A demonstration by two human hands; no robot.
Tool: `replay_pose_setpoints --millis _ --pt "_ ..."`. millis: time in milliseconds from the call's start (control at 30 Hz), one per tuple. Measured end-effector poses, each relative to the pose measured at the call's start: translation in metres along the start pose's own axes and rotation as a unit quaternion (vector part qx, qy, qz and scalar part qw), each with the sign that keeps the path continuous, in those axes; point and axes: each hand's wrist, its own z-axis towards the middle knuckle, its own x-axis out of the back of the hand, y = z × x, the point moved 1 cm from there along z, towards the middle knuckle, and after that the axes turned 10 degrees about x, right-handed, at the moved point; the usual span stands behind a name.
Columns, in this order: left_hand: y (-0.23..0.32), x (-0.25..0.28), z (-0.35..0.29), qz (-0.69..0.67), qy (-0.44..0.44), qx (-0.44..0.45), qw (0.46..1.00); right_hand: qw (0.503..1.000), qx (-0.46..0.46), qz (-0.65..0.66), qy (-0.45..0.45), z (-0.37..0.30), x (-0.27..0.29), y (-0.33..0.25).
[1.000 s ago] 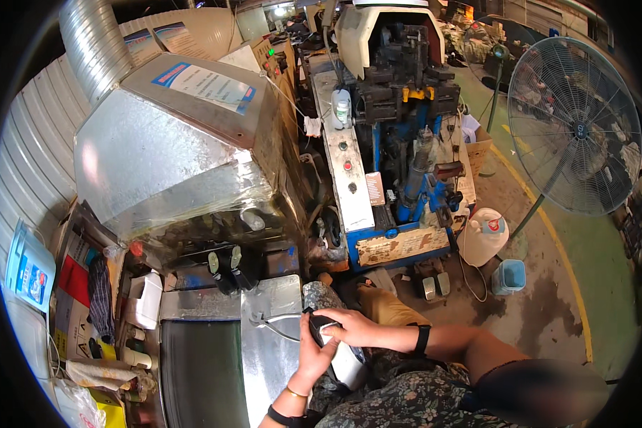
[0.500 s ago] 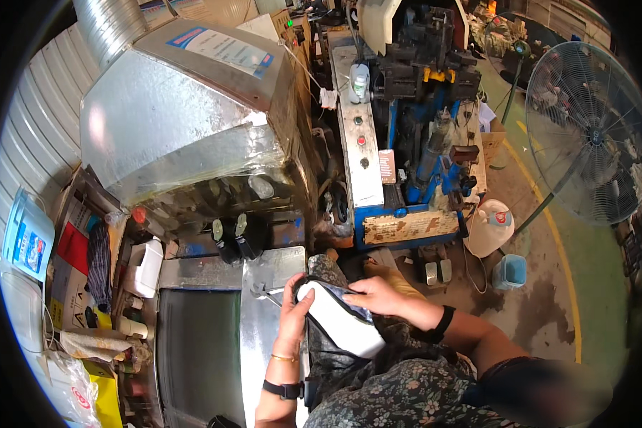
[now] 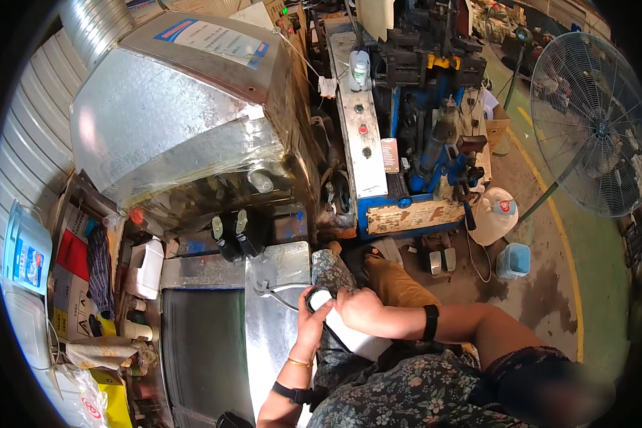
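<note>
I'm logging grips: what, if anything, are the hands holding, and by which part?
A white elongated piece: the left hand grips its far end; the right hand is on its right side, fingertips hidden.

The right hand [image 3: 359, 312] has moved closer to the left hand [image 3: 311, 322], over the white piece [image 3: 351, 338].

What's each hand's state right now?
Left hand: closed, holding the white shoe-shaped piece near its far end.
Right hand: closed on the same piece, fingertips hidden.
</note>
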Motion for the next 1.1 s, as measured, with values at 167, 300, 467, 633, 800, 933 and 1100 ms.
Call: replay_pose_setpoints --millis 167,300,467,633,800,933,1100 --pt "0.002 0.002 -0.002 0.08 -0.012 -0.001 0.997 0.98 -0.024 0.169 -0.105 -0.027 0.002 0.015" --pt "0.017 0.0 -0.008 -0.169 -0.129 0.045 0.976 0.783 -0.133 0.601 -0.084 -0.068 -0.029 0.024" --pt "-0.039 0.003 -0.008 0.2 0.313 -0.055 0.927 0.816 -0.238 0.51 -0.132 -0.026 -0.007 -0.009" --pt "0.04 -0.001 -0.019 0.549 0.237 0.138 0.79 0.801 -0.295 0.516 -0.074 -0.025 -0.023 -0.036" --pt "-0.029 0.02 -0.061 0.393 0.132 -0.027 0.91 0.853 -0.232 0.468 -0.022 -0.051 -0.041 -0.038" --pt "-0.048 0.006 -0.054 0.269 0.228 -0.092 0.931 0.839 -0.285 0.455 -0.087 -0.031 -0.008 -0.036" --pt "-0.011 -0.011 -0.029 -0.032 0.12 -0.043 0.991 0.858 -0.153 0.488 0.041 -0.047 -0.046 -0.013"
